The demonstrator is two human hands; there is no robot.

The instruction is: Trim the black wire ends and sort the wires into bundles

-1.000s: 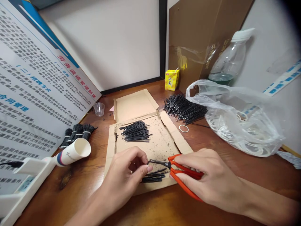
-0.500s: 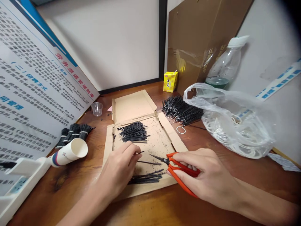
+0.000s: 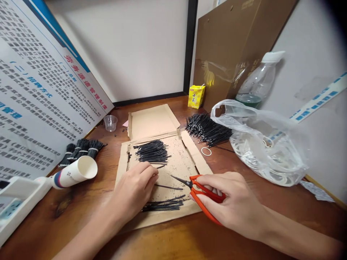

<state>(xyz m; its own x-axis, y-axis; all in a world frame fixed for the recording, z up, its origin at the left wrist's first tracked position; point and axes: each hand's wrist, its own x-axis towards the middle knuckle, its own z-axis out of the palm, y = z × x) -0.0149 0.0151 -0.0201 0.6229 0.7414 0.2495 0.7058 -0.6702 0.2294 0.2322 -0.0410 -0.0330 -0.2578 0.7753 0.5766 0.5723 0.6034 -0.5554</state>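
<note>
My left hand [image 3: 135,189] lies low over a flattened cardboard box [image 3: 189,153], fingers together and pinching a short black wire [image 3: 161,166] whose tip reaches a loose pile of cut black wires [image 3: 151,151]. My right hand [image 3: 233,204] is closed round orange-red snips [image 3: 202,193], whose dark blades point left over the cardboard. One single wire [image 3: 169,187] lies between my hands. A small heap of wires [image 3: 162,205] lies near the cardboard's front edge.
A larger heap of black wires [image 3: 207,128] sits right of the cardboard, with a rubber band [image 3: 206,151] and a clear bag of rubber bands [image 3: 267,148]. Tied wire bundles [image 3: 81,148], a paper cup [image 3: 77,172], a power strip [image 3: 16,200] and a small clear cup [image 3: 110,123] are at the left.
My left hand has moved away from the snips and up toward the wire pile, carrying the wire. The snips have dropped back slightly; a single wire now lies between my hands.
</note>
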